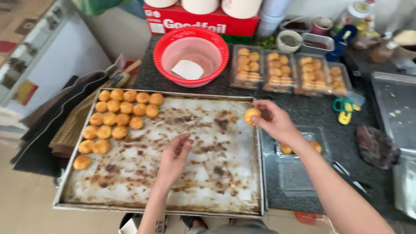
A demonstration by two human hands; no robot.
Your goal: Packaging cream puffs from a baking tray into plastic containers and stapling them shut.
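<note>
The right hand pinched one round golden pastry between its fingertips, just over the right edge of the big stained baking tray. The left hand hovered over the middle of the tray, fingers loosely curled, holding nothing. A cluster of the same pastries sat in the tray's far left corner. On the dark counter, just right of the tray, an open clear plastic box held a few. Filled boxes lined the counter's far edge beside a red basin.
</note>
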